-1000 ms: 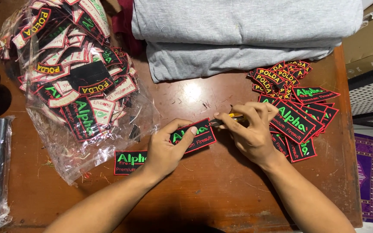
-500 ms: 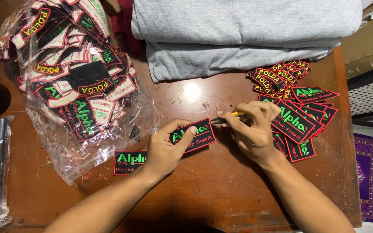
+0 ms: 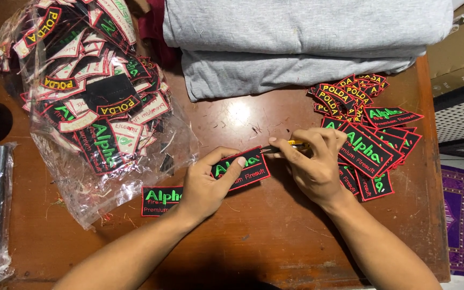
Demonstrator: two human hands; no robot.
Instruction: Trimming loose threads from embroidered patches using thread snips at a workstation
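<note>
Patch in hand: black embroidered patch (image 3: pixel 243 167) with green lettering and a red border, lying flat on the wooden table (image 3: pixel 275 236), roughly mid-table between the two hands.
Left hand: left hand (image 3: pixel 206 185) presses down on the patch's left part, thumb laid across its face and fingers curled at the near edge, so it's pinned, not lifted.
Right hand: right hand (image 3: pixel 311 161) is closed tight around a small yellow-handled cutter (image 3: pixel 288 144), tip right at the patch's upper right corner.
What changed: honestly almost nothing over the last second. Patch, both hands and tool sit in pretty much the same spots; at most the tool tip has nudged a hair along that corner.
What that means: looks to me like slow, fiddly trimming on one corner, nowhere near swapping this patch for another.
Spare patch: a second matching patch (image 3: pixel 161 200) lies flat just left of the left wrist, partly under it.
Plastic bag: clear plastic bag (image 3: pixel 89 177) at top left, mouth open toward the table, stuffed with a jumble of patches, some face down.
Loose pile: pile of patches (image 3: pixel 366 134) stacked on the right, just beside the right hand, not in any container.
Behind: folded grey fabric (image 3: pixel 307 43) along the far edge.
</note>
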